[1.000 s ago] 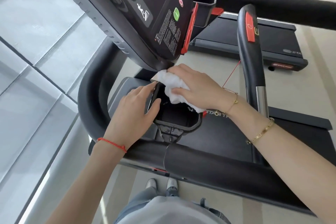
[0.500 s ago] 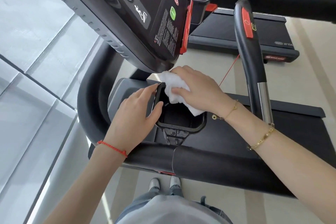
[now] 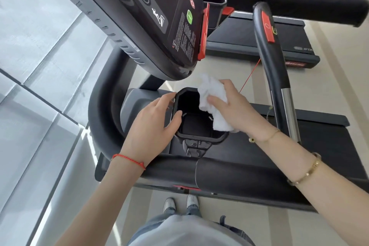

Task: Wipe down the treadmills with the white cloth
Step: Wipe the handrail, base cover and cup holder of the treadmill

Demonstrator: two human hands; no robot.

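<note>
- Your white cloth [image 3: 214, 106] is bunched in your right hand [image 3: 233, 108], the fingers curled round it, and it lies over the rim of the black cup holder [image 3: 196, 126] on the side nearest that hand.
- Your left hand [image 3: 153, 124] rests on the opposite rim, fingers loosely spread and thumb hooked over the edge, holding nothing (it looks to be steadying the holder).
- By my reading, you are on the cup-holder part of the wipe-down of this treadmill [image 3: 259, 173]; the next move calls for pushing the cloth down along the inner walls and round the bottom, with the wad kept tight so it reaches the corners.
- The holder's floor is deep in shadow, so you cannot judge from here whether it is clean.
- The wall under the cloth is hidden, as is most of your right palm.
- Above your hands, the console [image 3: 159, 16] is cut off at the top edge, and beyond your right hand the second treadmill [image 3: 279, 34] shows only in part.
</note>
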